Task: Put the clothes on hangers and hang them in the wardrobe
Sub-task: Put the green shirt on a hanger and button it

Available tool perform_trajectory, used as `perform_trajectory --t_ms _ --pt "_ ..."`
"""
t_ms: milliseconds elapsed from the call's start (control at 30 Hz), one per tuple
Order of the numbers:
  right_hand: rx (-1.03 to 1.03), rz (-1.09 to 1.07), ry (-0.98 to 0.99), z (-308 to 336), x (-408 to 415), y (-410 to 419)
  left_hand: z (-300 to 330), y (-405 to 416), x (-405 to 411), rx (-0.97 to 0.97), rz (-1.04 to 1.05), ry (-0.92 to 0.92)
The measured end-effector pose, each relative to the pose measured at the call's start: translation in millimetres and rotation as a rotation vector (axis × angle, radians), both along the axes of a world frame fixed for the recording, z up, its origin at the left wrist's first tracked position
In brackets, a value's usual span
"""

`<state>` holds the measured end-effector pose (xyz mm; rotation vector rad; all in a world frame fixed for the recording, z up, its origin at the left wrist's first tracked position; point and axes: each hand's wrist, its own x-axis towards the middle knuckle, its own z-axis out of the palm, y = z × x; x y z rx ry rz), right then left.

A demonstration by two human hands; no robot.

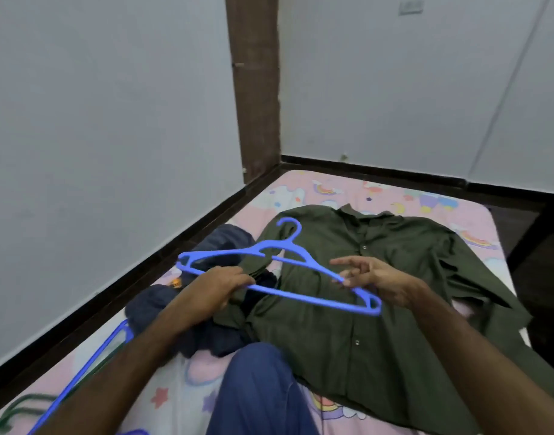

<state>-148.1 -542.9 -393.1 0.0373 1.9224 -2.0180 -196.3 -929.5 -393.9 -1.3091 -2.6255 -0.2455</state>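
Left hand (220,282): curled round lower bar of blue hanger (278,265). Right hand (374,279): pinches hanger's right arm, forefinger extended. Green shirt (347,296): flat on bed (476,215), collar at 12 o'clock. Navy clothes (162,309): 9 o'clock. Step: hanger in hand; next, feed it into collar.

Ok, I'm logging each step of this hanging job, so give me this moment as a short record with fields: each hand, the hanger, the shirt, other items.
left hand: grips the lower bar of the blue hanger
right hand: pinches the hanger's right arm, other fingers spread
hanger: held above the shirt, hook pointing away from the person
green shirt: lies flat and buttoned on the patterned bedsheet, collar away, not yet on the hanger
dark blue clothes: heaped left of the shirt
spare hangers: on the sheet, lower left
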Motion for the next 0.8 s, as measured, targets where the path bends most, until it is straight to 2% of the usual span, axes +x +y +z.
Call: perform_trajectory --t_ms 133,200,267,333,367,467,567,633,733,800 --pt "-0.064 -0.055 -0.061 7 -7 10 -3 58 -27 -0.275 -0.275 0.117" --pt "0.002 -0.237 -0.024 2 -22 16 -11 89 -44 -0.285 -0.367 0.159" --pt "0.303 -0.430 0.088 -10 -39 33 -13 116 -60 -0.203 -0.424 0.159" --pt "0.653 -0.444 0.120 -27 -50 58 -9 141 -72 -0.122 -0.489 0.141" --pt "0.726 -0.431 0.071 -42 -55 72 -8 152 -75 -0.092 -0.532 0.152" --pt "0.595 -0.502 -0.048 -65 -53 97 -13 176 -85 -0.016 -0.618 0.187" --pt "0.273 -0.538 -0.041 -62 -46 104 -23 193 -100 -0.007 -0.647 0.175" --pt "0.142 -0.583 -0.031 -60 -50 113 -31 207 -114 -0.031 -0.642 0.150" --pt "0.193 -0.588 -0.006 -67 -56 134 -45 228 -137 -0.038 -0.583 0.116" --pt "0.242 -0.614 -0.039 -75 -57 151 -52 245 -153 0.039 -0.522 0.124"
